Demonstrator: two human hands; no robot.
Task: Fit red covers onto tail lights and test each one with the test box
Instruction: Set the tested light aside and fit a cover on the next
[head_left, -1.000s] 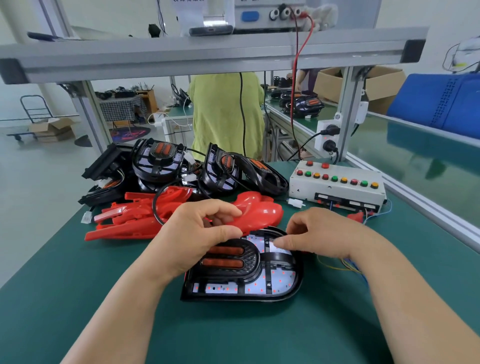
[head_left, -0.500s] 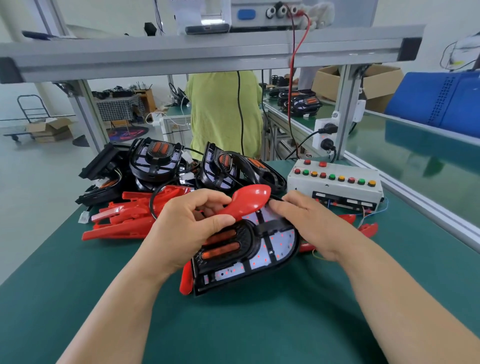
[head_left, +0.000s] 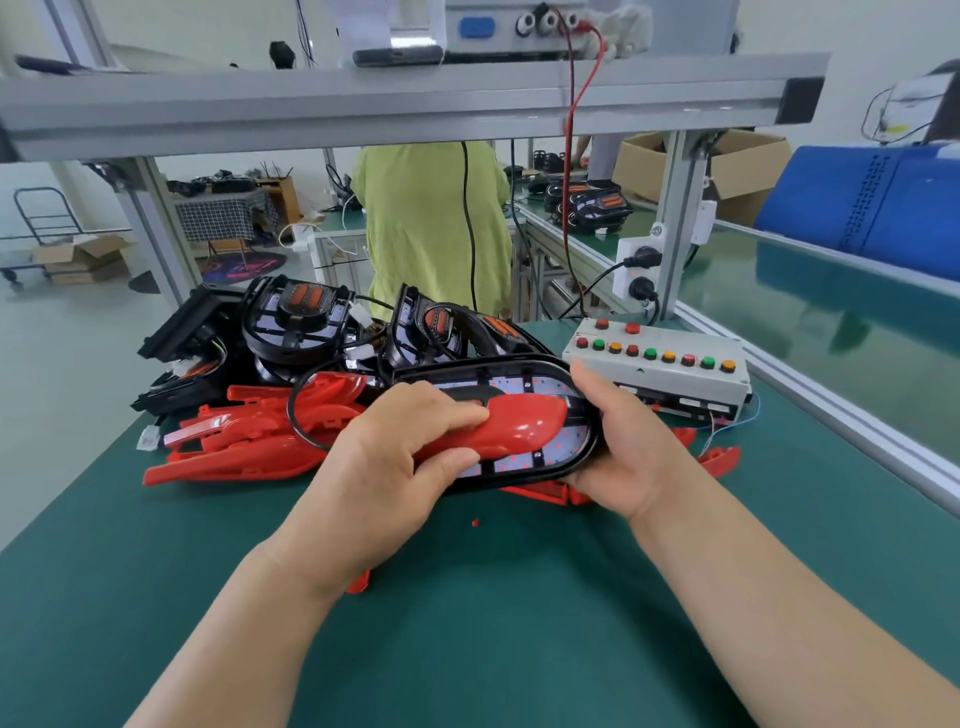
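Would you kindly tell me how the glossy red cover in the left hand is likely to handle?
The red cover looks like thin moulded plastic, so probably light and fairly stiff. Its shiny highlights suggest it may slip in the left hand. Its long bulged shape might rock on the tail light.

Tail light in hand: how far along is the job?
Done: no finished light plainly shows. In hand: the left hand holds a red cover across one tail light, the right hand grips its end; the cover looks unseated. Left: seating it, testing on the test box, then the bare lights and loose covers piled behind.
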